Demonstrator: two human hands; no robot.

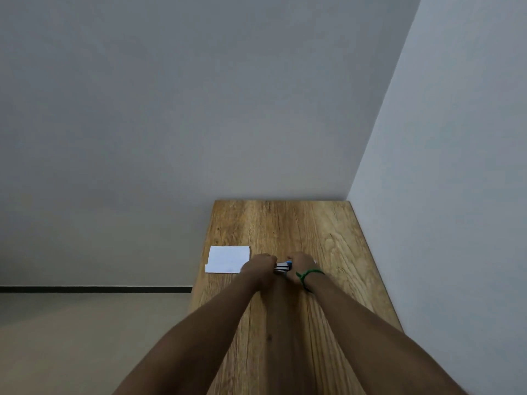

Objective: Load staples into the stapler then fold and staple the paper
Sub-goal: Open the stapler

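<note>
Over on the left, the paper [228,259] lies flat on the wooden table [285,323], close to its left edge. From here it looks like a small white rectangle with a slightly ragged lower corner; whether it has been folded already I can't say for sure, though its compact shape hints it might be. No staple shows in it at this range.

Moving in, the left hand [260,267] is curled into a fist just right of the paper, its knuckles near the sheet's lower right corner, closed against one end of the stapler [283,267]. Only a sliver of that stapler peeks out between the two hands: dark body, a flash of blue on top. Whether it is hinged open or clamped shut is hidden by the fingers.

On the right, the right hand [302,267], with a green band [309,273] at the wrist, is wrapped around the other end of the stapler.

So both hands are on the stapler and the paper sits untouched beside them. My read: this is the loading step, or the very end of it. I can't spot loose staples anywhere. The stapling itself looks undone, the folding uncertain.
</note>
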